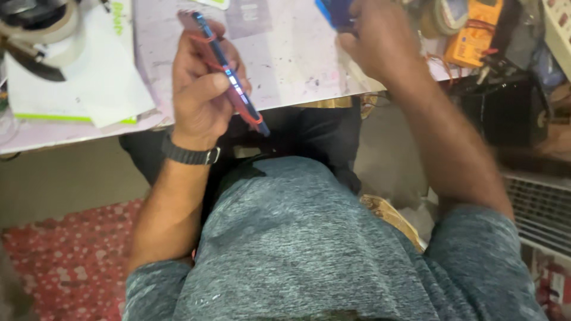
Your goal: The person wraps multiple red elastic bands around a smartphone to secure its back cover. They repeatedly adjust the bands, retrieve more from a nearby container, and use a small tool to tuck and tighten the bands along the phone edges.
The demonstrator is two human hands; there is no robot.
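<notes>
Head view, looking down past the grey shirt [309, 238] to the edge of the desk [297, 65].

Left hand [202, 89]: raised over the near edge of the desk, fingers curled and pressed against a slim phone [229, 77] held on edge. The phone runs from 11 o'clock, at its pink upper end, down to 5 o'clock, where its dark lower end juts past the palm over the lap. Thin red bands cross its body at several places. A dark watch [190, 156] circles the wrist at 6 o'clock of the hand.

Right hand [377, 38]: at 1 o'clock of the left hand and well apart from it, over the far part of the desk. Its fingers close on a blue item [333, 12] at the top edge of the frame; the item is cut off and blurred, so its kind cannot be told. The forearm descends toward 5 o'clock.

Surroundings: an orange meter [476, 32] lies at 3 o'clock of the right hand, with a tape roll [443, 18] between them. White paper [89, 77] with a green edge lies at 9 o'clock of the left hand; a round grey device [38, 30] sits at its upper left corner. Dark trousers [321, 137] show below the desk edge. A red patterned mat [71, 255] covers the floor at 7 o'clock. A white grille [541, 208] stands at 4 o'clock of the right forearm.
</notes>
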